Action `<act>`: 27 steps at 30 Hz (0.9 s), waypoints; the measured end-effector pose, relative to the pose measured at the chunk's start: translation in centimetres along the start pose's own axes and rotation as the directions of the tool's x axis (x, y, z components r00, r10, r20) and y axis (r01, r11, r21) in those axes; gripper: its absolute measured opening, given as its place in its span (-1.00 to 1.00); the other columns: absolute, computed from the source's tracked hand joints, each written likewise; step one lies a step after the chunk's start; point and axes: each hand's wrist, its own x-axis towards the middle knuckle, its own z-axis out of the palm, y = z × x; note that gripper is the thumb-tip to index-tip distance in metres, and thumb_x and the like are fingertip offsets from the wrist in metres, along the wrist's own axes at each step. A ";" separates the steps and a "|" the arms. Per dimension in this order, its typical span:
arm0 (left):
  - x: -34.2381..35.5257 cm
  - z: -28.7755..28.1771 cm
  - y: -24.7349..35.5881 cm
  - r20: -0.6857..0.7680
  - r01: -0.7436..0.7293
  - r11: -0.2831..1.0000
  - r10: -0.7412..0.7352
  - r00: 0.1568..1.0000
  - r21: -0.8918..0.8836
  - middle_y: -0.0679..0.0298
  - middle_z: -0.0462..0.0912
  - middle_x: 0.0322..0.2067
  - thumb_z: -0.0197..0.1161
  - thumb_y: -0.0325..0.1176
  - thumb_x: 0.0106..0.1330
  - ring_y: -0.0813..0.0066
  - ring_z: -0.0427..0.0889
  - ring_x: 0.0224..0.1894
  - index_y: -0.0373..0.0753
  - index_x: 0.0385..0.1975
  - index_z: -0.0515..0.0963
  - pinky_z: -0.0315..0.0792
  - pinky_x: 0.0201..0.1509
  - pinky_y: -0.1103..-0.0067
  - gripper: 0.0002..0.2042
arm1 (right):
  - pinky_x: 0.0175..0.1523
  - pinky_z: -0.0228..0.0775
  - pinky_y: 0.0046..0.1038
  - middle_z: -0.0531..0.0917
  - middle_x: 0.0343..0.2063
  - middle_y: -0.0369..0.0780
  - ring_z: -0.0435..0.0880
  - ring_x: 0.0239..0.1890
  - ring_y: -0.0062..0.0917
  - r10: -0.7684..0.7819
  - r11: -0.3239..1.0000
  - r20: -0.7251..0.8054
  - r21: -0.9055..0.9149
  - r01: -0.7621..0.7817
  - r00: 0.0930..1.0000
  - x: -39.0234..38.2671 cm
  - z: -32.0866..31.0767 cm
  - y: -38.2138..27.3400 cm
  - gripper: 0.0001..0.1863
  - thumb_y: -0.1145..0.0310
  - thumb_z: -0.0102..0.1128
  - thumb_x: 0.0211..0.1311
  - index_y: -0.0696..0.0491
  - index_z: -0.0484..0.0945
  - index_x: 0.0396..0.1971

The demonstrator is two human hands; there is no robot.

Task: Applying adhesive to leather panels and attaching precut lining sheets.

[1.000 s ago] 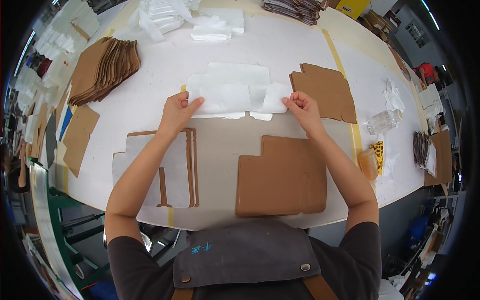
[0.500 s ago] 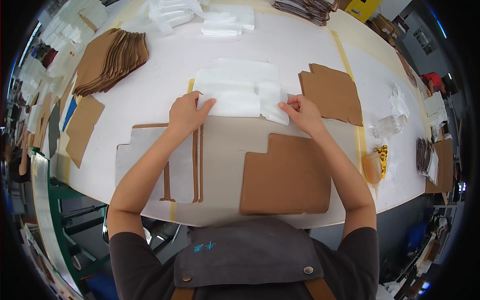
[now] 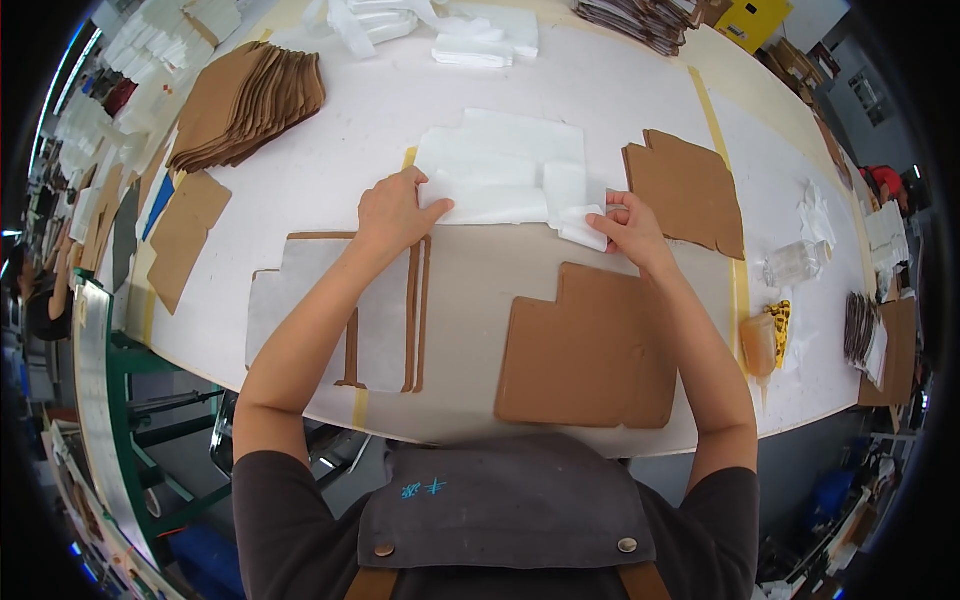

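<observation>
A thin white sheet [image 3: 500,165] with a stepped outline and folded near and right edges lies in front of me. At its near left corner, my left hand [image 3: 398,212] grips the edge, thumb resting on top. My right hand [image 3: 633,232] pinches a folded flap at the near right corner, thumb uppermost. Nearer me on the right lies a brown stepped piece [image 3: 590,350], leather-like. Under my left forearm is a grey-white panel [image 3: 385,320] with brown strips and edging. A second brown piece [image 3: 690,195] lies just beyond my right hand.
Brown pieces [image 3: 245,105] are stacked at the far left, with a single brown piece [image 3: 188,240] below them. Folded white sheets [image 3: 485,35] lie at the back. To the right are a clear bottle [image 3: 795,263] and an amber container [image 3: 760,345]. Dark pieces [image 3: 645,22] are piled farther back.
The right-hand flap of the white sheet is folded further over, with my right hand still on it. My left hand stays at the left corner. The whole view has shifted slightly.
</observation>
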 end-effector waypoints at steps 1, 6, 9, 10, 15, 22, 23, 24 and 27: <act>0.1 0.4 -0.1 -0.078 -0.063 0.997 0.067 0.995 0.043 0.15 0.66 -0.36 0.43 0.05 0.06 0.32 0.65 -0.30 -0.38 -0.09 0.57 0.51 -0.22 0.44 -0.40 | -0.37 0.43 -0.52 0.62 -0.50 -0.28 0.55 -0.47 -0.67 0.001 1.000 -0.002 0.001 -0.001 1.000 0.0 0.1 0.2 -0.43 0.33 0.38 0.09 0.22 0.41 0.08; 0.9 0.9 0.8 -0.256 -0.209 0.962 0.250 0.934 0.179 0.11 0.68 -0.37 0.47 -0.01 0.01 0.20 0.65 -0.20 -0.37 -0.21 0.61 0.52 -0.24 0.38 -0.47 | -0.35 0.44 -0.53 0.57 -0.54 -0.29 0.52 -0.47 -0.62 -0.228 0.961 -0.026 -0.170 0.220 0.973 -0.2 0.6 0.9 -0.24 0.41 0.31 0.11 0.05 0.20 0.33; 1.9 -1.4 2.5 0.095 -0.088 0.969 0.068 0.993 0.233 0.10 0.68 -0.36 0.49 -0.03 -0.03 0.20 0.65 -0.22 -0.38 -0.23 0.60 0.52 -0.20 0.39 -0.47 | -0.43 0.25 -0.64 0.48 -0.57 -0.38 0.39 -0.52 -0.75 -0.311 0.930 0.023 -0.198 0.310 0.950 0.2 0.7 1.2 -0.27 0.50 0.29 0.16 -0.04 0.24 0.35; 2.2 -1.7 2.3 0.145 -0.070 0.974 0.039 0.989 0.214 0.10 0.68 -0.38 0.49 -0.05 -0.01 0.20 0.65 -0.24 -0.38 -0.23 0.60 0.52 -0.21 0.38 -0.49 | -0.43 0.25 -0.64 0.48 -0.57 -0.38 0.39 -0.52 -0.75 -0.303 0.933 0.013 -0.198 0.300 0.953 0.3 0.7 1.1 -0.27 0.50 0.29 0.16 -0.04 0.24 0.35; 0.4 -1.1 2.6 0.012 -0.072 0.996 0.071 0.997 0.045 0.17 0.66 -0.47 0.45 -0.16 0.06 0.28 0.65 -0.31 -0.33 -0.14 0.57 0.50 -0.27 0.47 -0.55 | -0.36 0.17 -0.71 0.38 -0.56 -0.50 0.30 -0.49 -0.83 -0.337 0.941 0.034 0.042 0.336 0.941 -1.9 -0.7 -0.3 -0.62 0.54 0.18 0.25 0.00 0.57 0.08; -11.7 -0.1 6.4 -0.060 -0.237 0.661 0.279 0.958 -0.712 0.24 0.65 -0.02 0.20 -0.60 0.29 0.59 0.58 -0.07 -0.28 0.18 0.46 0.44 0.04 0.60 -0.58 | -0.39 0.13 -0.72 0.40 -0.50 -0.47 0.26 -0.48 -0.85 -0.247 0.965 -0.035 0.085 0.249 0.968 -13.8 -6.0 2.2 -0.72 0.53 0.20 0.25 0.06 0.64 -0.03; -13.5 0.2 6.1 0.049 -0.203 0.713 0.316 0.947 -0.671 0.22 0.66 -0.03 0.20 -0.60 0.29 0.59 0.58 -0.06 -0.29 0.11 0.53 0.43 0.07 0.60 -0.63 | -0.40 0.13 -0.72 0.40 -0.50 -0.47 0.25 -0.48 -0.86 -0.236 0.965 -0.039 0.108 0.239 0.971 -15.4 -6.1 2.8 -0.71 0.55 0.19 0.25 0.07 0.63 -0.02; -14.9 0.8 6.3 0.121 -0.146 0.722 0.305 0.945 -0.676 0.20 0.68 -0.07 0.19 -0.61 0.29 0.56 0.59 -0.08 -0.29 0.04 0.58 0.42 0.09 0.59 -0.68 | -0.40 0.13 -0.72 0.40 -0.50 -0.47 0.25 -0.48 -0.86 -0.228 0.967 -0.041 0.108 0.231 0.973 -16.8 -6.4 4.0 -0.71 0.55 0.19 0.25 0.07 0.63 -0.02; -17.5 2.1 7.1 0.180 -0.117 0.758 0.297 0.938 -0.642 0.14 0.71 -0.14 0.18 -0.62 0.28 0.50 0.62 -0.11 -0.29 -0.06 0.64 0.41 0.11 0.59 -0.74 | -0.39 0.15 -0.73 0.45 -0.42 -0.44 0.26 -0.48 -0.84 -0.121 0.989 -0.012 0.088 0.122 0.993 -19.2 -6.8 6.3 -0.66 0.60 0.17 0.24 0.07 0.61 0.01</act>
